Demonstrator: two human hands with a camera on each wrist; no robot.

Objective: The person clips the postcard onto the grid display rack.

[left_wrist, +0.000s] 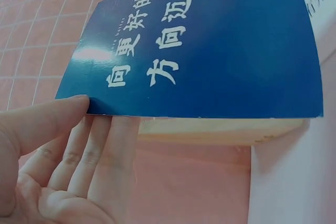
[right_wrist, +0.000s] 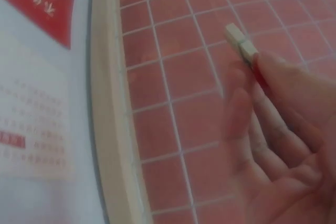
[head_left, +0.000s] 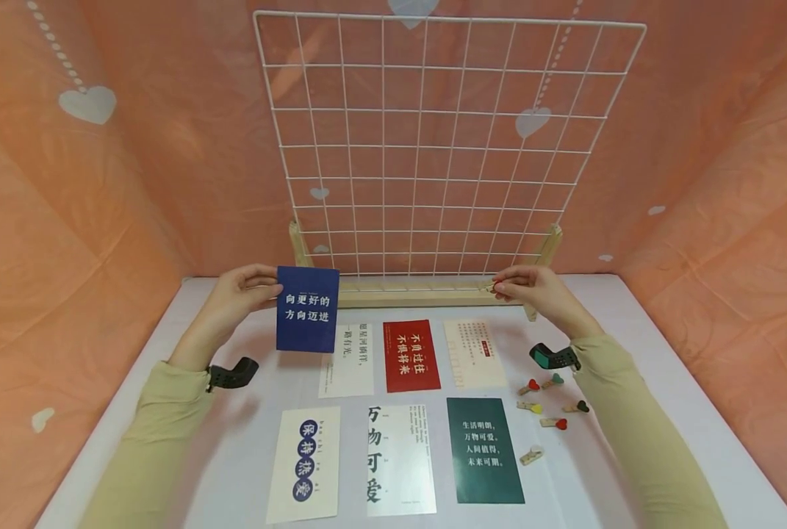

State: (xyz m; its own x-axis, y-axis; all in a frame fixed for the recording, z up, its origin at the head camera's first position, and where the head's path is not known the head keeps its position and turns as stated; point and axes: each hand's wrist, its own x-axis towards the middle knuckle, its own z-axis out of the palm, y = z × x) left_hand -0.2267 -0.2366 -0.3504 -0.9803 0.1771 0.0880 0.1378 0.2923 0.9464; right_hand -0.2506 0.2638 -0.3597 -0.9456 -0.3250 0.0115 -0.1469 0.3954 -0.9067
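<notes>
A dark blue card [head_left: 307, 309] with white lettering is pinched along its left edge by my left hand [head_left: 242, 292], thumb in front and fingers behind, as the left wrist view shows. It is raised above the table and covers part of a white card [head_left: 355, 361]. My right hand [head_left: 530, 289] pinches a small wooden clothespin [right_wrist: 241, 42] with a red part between thumb and forefinger, near the lower right of the white wire grid [head_left: 426, 147]. The clothespin's jaws point away from the fingers.
The grid leans on a wooden stand [head_left: 419, 295]. On the white table lie a red card [head_left: 411, 355], a cream card [head_left: 475, 353], a green card [head_left: 485, 451], a blue-circled card [head_left: 303, 464] and a white lettered card [head_left: 401, 460]. Several heart clothespins [head_left: 555, 424] lie at right.
</notes>
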